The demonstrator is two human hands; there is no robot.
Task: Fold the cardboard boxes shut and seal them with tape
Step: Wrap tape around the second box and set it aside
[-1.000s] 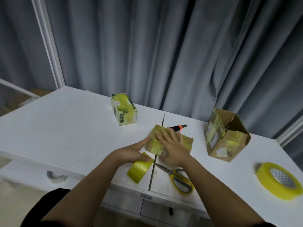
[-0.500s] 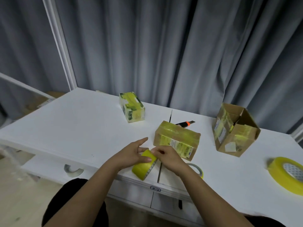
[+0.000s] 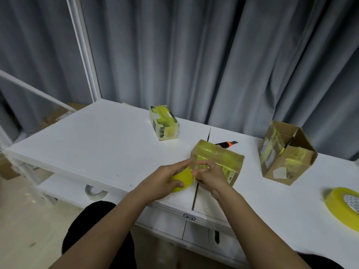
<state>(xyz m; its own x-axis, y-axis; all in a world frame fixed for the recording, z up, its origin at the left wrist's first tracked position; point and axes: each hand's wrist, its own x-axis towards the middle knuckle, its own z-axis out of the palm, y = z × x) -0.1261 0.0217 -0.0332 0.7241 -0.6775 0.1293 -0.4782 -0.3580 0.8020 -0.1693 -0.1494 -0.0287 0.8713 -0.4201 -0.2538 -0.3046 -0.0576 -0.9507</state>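
Observation:
My left hand (image 3: 165, 180) grips a small yellow tape roll (image 3: 183, 180) just above the near edge of the white table (image 3: 108, 140). My right hand (image 3: 210, 176) pinches at the roll's right side, where the tape end would be; the end itself is too small to see. Right behind both hands lies a closed cardboard box (image 3: 220, 159) wrapped in yellowish tape. A smaller taped box (image 3: 164, 122) stands farther back. At the right an open cardboard box (image 3: 285, 152) lies on its side.
An orange and black utility knife (image 3: 227, 144) lies behind the closed box. A large yellow tape roll (image 3: 343, 206) sits at the table's right edge. Another tape roll (image 3: 96, 192) lies on the lower shelf. Grey curtains hang behind the table.
My right hand left the closed box's top and came to the tape roll. My left hand lifted the roll off the table. The scissors are now hidden under my right arm.

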